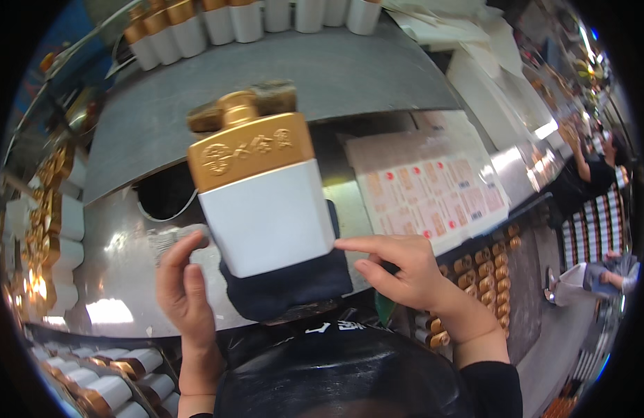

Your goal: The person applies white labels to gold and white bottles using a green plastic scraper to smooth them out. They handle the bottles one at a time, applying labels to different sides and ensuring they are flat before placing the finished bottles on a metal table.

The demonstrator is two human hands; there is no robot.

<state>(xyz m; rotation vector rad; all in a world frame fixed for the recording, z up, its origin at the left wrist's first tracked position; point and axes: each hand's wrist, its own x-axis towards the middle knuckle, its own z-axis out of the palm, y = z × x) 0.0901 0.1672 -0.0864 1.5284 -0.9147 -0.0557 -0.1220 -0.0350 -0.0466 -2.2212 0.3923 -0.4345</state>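
Note:
A flat-sided white bottle with a gold shoulder and neck stands tilted before me on a dark folded cloth. Raised characters mark its gold part. My left hand is left of the bottle, thumb and index finger apart, beside a crumpled grey cloth. At the bottle's lower right edge, the outstretched index fingertip of my right hand touches or nearly touches it. The other right fingers are curled, mostly hidden; a dark green piece shows beneath them, its kind unclear.
Printed label sheets lie right of the bottle. Several white-and-gold bottles line the far edge of the grey board; more fill racks at left and lower left. A co-worker is at far right.

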